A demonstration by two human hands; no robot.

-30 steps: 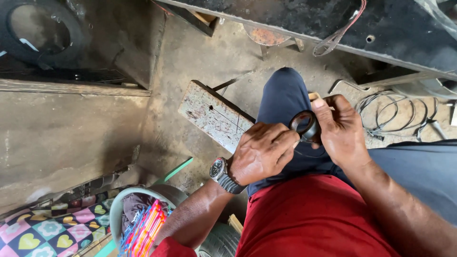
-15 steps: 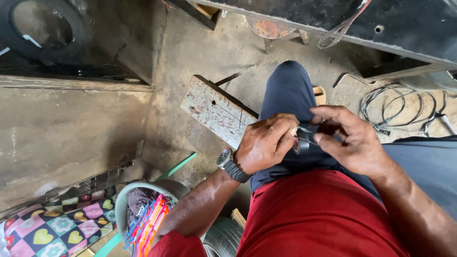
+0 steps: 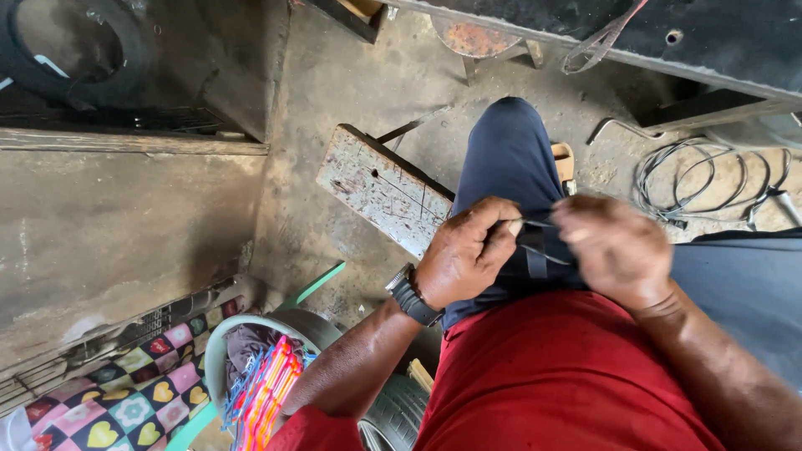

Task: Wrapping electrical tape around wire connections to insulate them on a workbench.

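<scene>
A red shirt (image 3: 568,376) fills the bottom of the view, with the two forearms reaching out from either side of it. Just past its hem both hands meet over the lap, above a thigh in dark blue trousers (image 3: 510,175). The left hand (image 3: 464,252), a dark watch (image 3: 411,295) on its wrist, is curled shut, thumb and fingers pinching one end of a thin dark strip (image 3: 535,242). The right hand (image 3: 614,249) is blurred; it is closed over the other end of the strip, though how its fingers sit there cannot be told. The strip lies between the hands, close above the thigh, with a short flat length hanging down against the trousers; what it is made of is not clear. To the lower left, beside the left elbow, stands a pale green bucket (image 3: 219,355) holding cloth and a bundle of bright pink, orange and blue strands (image 3: 266,386), and next to it lies a checkered mat (image 3: 125,401) with hearts and flowers. A tyre tread (image 3: 391,418) shows just under the left forearm. Beyond the left hand a worn grey board (image 3: 380,188) rests tilted on the dirty concrete floor (image 3: 351,75). Right of the knee, farther out, lies a loose coil of wire (image 3: 710,179). At the far top edge are a rusty disc (image 3: 476,38) and a dark metal beam (image 3: 668,42), and a black tyre (image 3: 67,50) sits in the top left corner.
</scene>
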